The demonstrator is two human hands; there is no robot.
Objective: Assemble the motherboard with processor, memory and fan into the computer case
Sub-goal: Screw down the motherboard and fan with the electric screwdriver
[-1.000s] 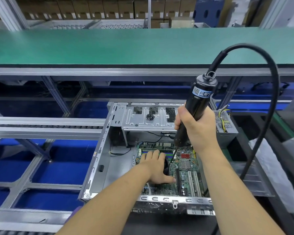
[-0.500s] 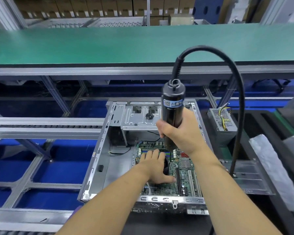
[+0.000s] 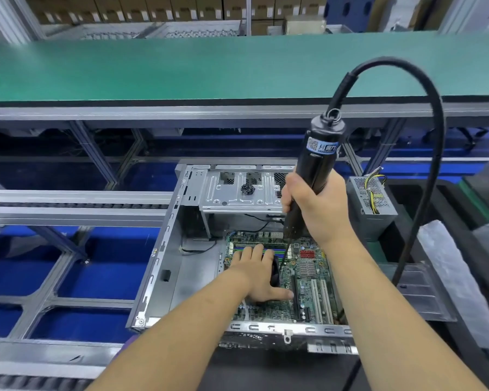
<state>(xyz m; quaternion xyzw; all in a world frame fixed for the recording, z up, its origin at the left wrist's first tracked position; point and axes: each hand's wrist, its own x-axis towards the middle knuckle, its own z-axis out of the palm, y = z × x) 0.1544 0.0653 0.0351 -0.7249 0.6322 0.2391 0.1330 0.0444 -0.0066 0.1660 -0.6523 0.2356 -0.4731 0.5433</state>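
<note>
Left hand (image 3: 256,273) fingers are laid out flat and relaxed, pressing down on top of the fan (image 3: 275,270), thumb stretched right across the motherboard (image 3: 308,289). Nothing pinched, just holding the board steady. Right hand (image 3: 315,206) fingers are wrapped tight around the black electric screwdriver (image 3: 321,162), held nearly upright, bit pointing down to a spot on the board just right of the fan, next to the memory (image 3: 246,246) slots. Can't tell whether the tip is actually seated in a screw, too small.

So progress-wise, I'd say well along: board is already lying inside the computer case (image 3: 181,263), over toward the near right corner, with fan and memory sticks on it. Processor presumably sits under the fan, hidden. What looks left is screwing the board down, and I can't make out which screws are already in.

Further out: the power supply (image 3: 370,201) sits outside the case to the right, wires sticking up, so not fitted. Screwdriver cable (image 3: 424,114) loops up high and drops down the right side. Case rests on a dark surface, green conveyor (image 3: 181,69) behind.
</note>
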